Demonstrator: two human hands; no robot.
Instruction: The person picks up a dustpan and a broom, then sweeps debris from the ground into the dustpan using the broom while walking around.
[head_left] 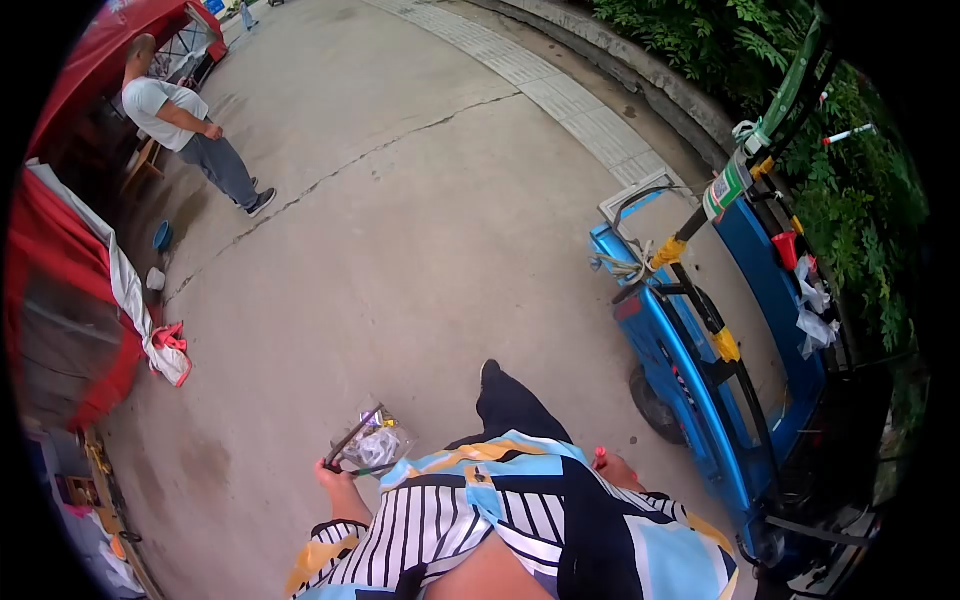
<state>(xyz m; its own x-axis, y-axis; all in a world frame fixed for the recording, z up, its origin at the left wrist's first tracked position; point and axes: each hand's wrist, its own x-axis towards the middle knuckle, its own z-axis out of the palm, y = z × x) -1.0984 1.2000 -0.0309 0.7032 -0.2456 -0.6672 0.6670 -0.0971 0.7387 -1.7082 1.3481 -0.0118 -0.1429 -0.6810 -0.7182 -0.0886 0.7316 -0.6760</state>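
My left hand (338, 478) is closed around the dark handles of a see-through bag (382, 440). Crumpled clear plastic and small white, yellow and purple items show inside it. Low at my right side, my right hand (620, 472) has its fingers curled, with a small red spot at its tip. Whether that is a held thing or part of the hand is too small to tell. Nearest to this hand is the blue cargo tricycle (690, 385), which it does not touch.
Concrete pavement (400, 240) stretches ahead. A person (185, 120) stands at the left by red tents (70, 270). On the ground there are a blue basin (163, 236) and red-white cloth (170, 350). A kerb (640, 75) and bushes (850, 190) line the right.
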